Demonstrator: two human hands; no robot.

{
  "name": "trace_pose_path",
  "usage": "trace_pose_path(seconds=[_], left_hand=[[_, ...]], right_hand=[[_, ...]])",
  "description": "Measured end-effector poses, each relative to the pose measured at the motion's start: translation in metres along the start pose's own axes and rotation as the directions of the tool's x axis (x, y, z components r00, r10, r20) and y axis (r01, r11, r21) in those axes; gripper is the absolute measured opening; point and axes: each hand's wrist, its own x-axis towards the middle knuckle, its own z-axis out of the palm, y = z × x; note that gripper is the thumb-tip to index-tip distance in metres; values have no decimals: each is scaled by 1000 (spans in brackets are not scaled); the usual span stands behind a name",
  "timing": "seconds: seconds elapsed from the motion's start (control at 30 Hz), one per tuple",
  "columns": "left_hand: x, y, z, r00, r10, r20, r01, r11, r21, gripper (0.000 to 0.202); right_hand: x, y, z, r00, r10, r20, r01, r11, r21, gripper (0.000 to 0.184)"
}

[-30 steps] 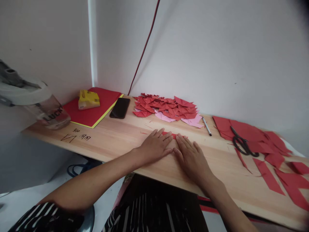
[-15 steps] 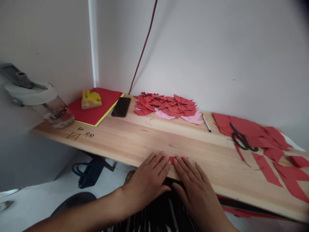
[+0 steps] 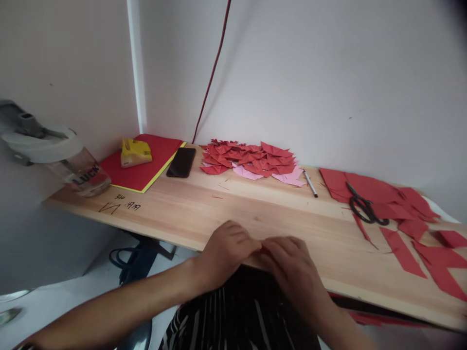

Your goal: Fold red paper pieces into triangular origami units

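At the table's near edge, my left hand [image 3: 229, 253] is closed, its fingers curled and its thumb reaching toward the other hand. My right hand [image 3: 292, 262] is closed too, fingers bent, its tips meeting the left thumb. Between them they pinch a small piece of red paper [image 3: 265, 250], almost wholly covered by the fingers; its folds cannot be seen. Beyond the hands lies a heap of folded red and pink paper pieces [image 3: 251, 158] against the wall.
On the right, black-handled scissors [image 3: 365, 209] rest on red paper sheets [image 3: 386, 192], with cut strips [image 3: 403, 253] nearby. A pen [image 3: 310, 183], phone [image 3: 181, 162], yellow packet [image 3: 135, 152], red folder [image 3: 146, 177] and bottle [image 3: 85, 172] stand or lie along the table [image 3: 175, 209].
Both hands have gone from lying flat with fingers stretched over the red paper to curled, pinching fingers close together. The view has shifted slightly.
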Motion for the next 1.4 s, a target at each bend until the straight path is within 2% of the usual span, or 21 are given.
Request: trace_pose_path(seconds=[0.1, 0.17, 0.23, 0.3, 0.4, 0.5, 0.63, 0.7, 0.8, 0.97, 1.1, 1.17, 1.27, 1.4], left_hand=[[40, -21, -7, 989, -112, 97, 115, 993, -31, 23], [68, -39, -9, 965, -207, 164, 232, 961, -150, 17], [91, -58, -7, 946, -231, 229, 283, 932, -228, 16], [106, -74, -1, 930, -277, 242, 339, 900, -273, 15], [112, -90, 12, 902, -343, 263, 421, 836, -353, 12], [108, -99, 20, 896, -366, 253, 443, 780, -442, 10], [103, -106, 21, 849, -425, 314, 527, 637, -562, 15], [102, -108, 21, 839, -421, 345, 544, 613, -574, 16], [103, -106, 20, 868, -368, 332, 496, 666, -558, 16], [105, -95, 19, 919, -328, 219, 393, 807, -441, 16], [104, -91, 18, 912, -383, 149, 409, 811, -418, 20], [102, -90, 18, 908, -396, 133, 414, 809, -416, 23], [100, -89, 22, 925, -361, 118, 378, 841, -387, 24], [99, -91, 27, 945, -294, 142, 326, 875, -358, 20]], right_hand=[[38, 23, -10, 996, 61, 67, -62, 998, 24, 29], [65, 43, -14, 985, 105, 139, -121, 986, 112, 32], [87, 64, -14, 961, 98, 259, -158, 962, 224, 34], [103, 84, -12, 925, 101, 365, -218, 930, 296, 36], [113, 105, -5, 886, 91, 455, -274, 895, 353, 37], [116, 115, 1, 866, 153, 475, -350, 864, 361, 43], [116, 117, 4, 882, 191, 431, -376, 836, 400, 45], [115, 117, 3, 889, 190, 418, -369, 837, 405, 42], [112, 119, 5, 888, 212, 407, -378, 841, 387, 39], [106, 123, 14, 903, 201, 379, -356, 843, 404, 42], [107, 120, 14, 896, 245, 371, -389, 836, 387, 43], [108, 115, 11, 920, 199, 338, -326, 866, 379, 39], [108, 109, 8, 953, 116, 281, -218, 904, 367, 29], [107, 106, 7, 959, 115, 259, -201, 919, 339, 28]])
